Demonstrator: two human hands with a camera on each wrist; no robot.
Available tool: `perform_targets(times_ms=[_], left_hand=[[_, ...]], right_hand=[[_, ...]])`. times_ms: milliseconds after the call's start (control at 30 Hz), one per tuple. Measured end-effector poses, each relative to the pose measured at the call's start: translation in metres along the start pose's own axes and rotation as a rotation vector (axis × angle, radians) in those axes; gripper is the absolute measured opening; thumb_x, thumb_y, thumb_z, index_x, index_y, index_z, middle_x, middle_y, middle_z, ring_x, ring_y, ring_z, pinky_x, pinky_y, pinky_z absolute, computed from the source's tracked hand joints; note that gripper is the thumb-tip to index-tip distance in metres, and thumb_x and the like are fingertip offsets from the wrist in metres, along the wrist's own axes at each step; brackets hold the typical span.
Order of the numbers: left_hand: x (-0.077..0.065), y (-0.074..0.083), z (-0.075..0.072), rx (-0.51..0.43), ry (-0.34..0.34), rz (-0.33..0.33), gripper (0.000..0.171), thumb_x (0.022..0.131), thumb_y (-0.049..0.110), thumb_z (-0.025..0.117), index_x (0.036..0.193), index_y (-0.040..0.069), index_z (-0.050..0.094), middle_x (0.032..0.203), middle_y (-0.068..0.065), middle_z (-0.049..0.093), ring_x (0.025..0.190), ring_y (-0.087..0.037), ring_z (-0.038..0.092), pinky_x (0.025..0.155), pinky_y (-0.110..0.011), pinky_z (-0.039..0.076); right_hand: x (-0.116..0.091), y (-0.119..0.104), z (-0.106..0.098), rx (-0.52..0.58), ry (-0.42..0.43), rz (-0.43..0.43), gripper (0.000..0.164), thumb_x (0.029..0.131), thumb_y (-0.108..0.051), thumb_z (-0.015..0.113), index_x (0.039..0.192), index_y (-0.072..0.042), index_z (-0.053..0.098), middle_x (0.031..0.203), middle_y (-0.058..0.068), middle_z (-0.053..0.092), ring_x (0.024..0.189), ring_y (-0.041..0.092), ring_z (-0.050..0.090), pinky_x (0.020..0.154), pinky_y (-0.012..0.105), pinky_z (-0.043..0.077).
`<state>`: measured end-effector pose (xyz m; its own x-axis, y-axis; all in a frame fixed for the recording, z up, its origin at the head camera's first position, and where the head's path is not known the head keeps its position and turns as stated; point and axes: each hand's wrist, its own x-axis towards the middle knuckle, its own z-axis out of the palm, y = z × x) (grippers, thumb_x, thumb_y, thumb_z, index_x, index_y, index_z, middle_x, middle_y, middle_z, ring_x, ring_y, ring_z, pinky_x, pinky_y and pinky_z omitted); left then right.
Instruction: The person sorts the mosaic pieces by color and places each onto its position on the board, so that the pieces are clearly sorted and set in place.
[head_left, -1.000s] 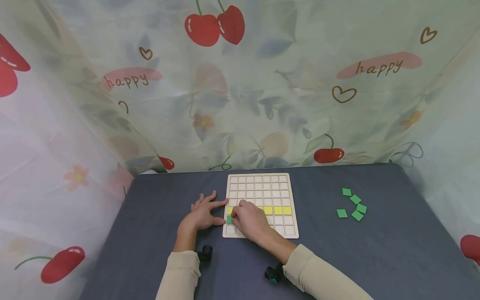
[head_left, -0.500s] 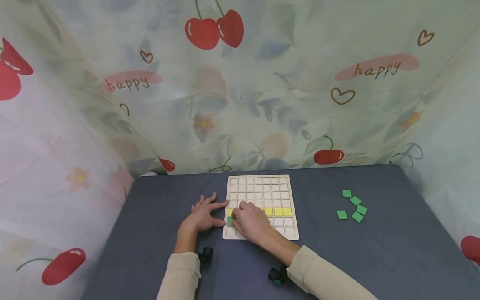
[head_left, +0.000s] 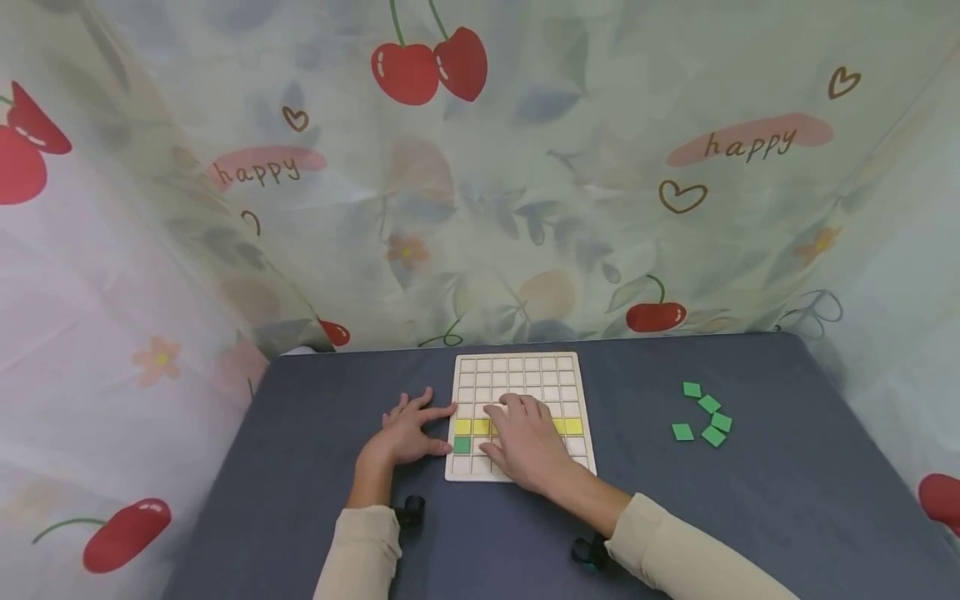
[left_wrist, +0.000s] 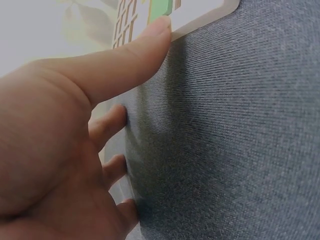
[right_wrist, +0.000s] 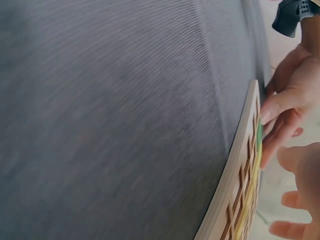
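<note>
A pale wooden grid board [head_left: 517, 364] lies on the dark cloth, its square cells in rows. Yellow square tiles [head_left: 462, 427] fill one row, partly hidden by my right hand. One green tile [head_left: 462, 445] sits in the leftmost cell of the row below. My left hand [head_left: 405, 433] is spread beside the board, thumb and index fingertips touching its left edge; in the left wrist view the thumb [left_wrist: 125, 62] meets the rim near the green tile. Over the board's middle hovers my right hand [head_left: 528, 442], fingers loosely parted with nothing between them.
Several loose green tiles [head_left: 713, 436] lie on the dark cloth [head_left: 637, 517] to the right of the board. A patterned curtain [head_left: 480, 217] hangs behind the table's far edge. Black wrist cameras [head_left: 590, 552] are strapped on both wrists.
My right hand has come away from the green tile and shifted right, its fingers opening. The green tile now shows whole in its cell. The left hand stays in place.
</note>
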<state>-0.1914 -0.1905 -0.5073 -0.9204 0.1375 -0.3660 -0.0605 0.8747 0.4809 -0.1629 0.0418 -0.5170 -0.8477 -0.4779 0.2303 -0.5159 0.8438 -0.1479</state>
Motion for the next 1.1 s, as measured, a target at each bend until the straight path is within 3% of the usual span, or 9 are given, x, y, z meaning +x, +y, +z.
perform_targets(times_ms=[100,233,467,733,1100], left_hand=[[-0.001,0.001,-0.001,-0.006,-0.005,-0.002,0.069,0.085,0.037,0.083,0.148,0.034,0.055,0.172,-0.010,0.022,0.160,-0.045,0.002,0.124,-0.072,0.006],[-0.002,0.002,-0.001,-0.011,-0.012,-0.006,0.066,0.088,0.037,0.080,0.148,0.033,0.055,0.172,-0.010,0.022,0.160,-0.045,0.001,0.124,-0.071,0.005],[-0.003,0.002,-0.002,-0.026,-0.013,-0.011,0.064,0.089,0.035,0.079,0.148,0.033,0.054,0.172,-0.009,0.021,0.160,-0.044,0.000,0.125,-0.069,0.003],[-0.002,0.001,-0.002,-0.004,-0.008,-0.004,0.070,0.085,0.036,0.083,0.149,0.033,0.054,0.172,-0.009,0.021,0.160,-0.045,0.001,0.125,-0.070,0.004],[-0.001,-0.002,-0.002,-0.010,-0.008,0.004,0.071,0.084,0.037,0.083,0.149,0.034,0.053,0.172,-0.010,0.020,0.160,-0.044,-0.001,0.125,-0.070,0.004]], right_hand=[[-0.005,0.008,-0.001,-0.008,-0.031,0.026,0.059,0.095,-0.054,0.065,0.142,-0.019,0.057,0.146,0.014,0.052,0.139,0.038,0.046,0.116,0.062,0.035],[-0.011,0.019,-0.003,-0.018,-0.066,0.055,0.064,0.095,-0.060,0.060,0.145,-0.020,0.054,0.154,0.015,0.046,0.147,0.040,0.038,0.120,0.067,0.026],[-0.021,0.040,-0.004,-0.054,-0.055,0.057,0.069,0.095,-0.064,0.057,0.149,-0.020,0.050,0.160,0.016,0.040,0.152,0.044,0.031,0.122,0.069,0.022],[-0.032,0.061,-0.004,-0.020,-0.072,0.090,0.081,0.092,-0.071,0.056,0.156,-0.023,0.043,0.170,0.015,0.024,0.158,0.044,0.017,0.124,0.070,0.012],[-0.046,0.089,-0.003,0.020,-0.094,0.123,0.091,0.087,-0.079,0.055,0.160,-0.027,0.036,0.173,0.012,0.016,0.159,0.044,0.012,0.123,0.072,0.008]])
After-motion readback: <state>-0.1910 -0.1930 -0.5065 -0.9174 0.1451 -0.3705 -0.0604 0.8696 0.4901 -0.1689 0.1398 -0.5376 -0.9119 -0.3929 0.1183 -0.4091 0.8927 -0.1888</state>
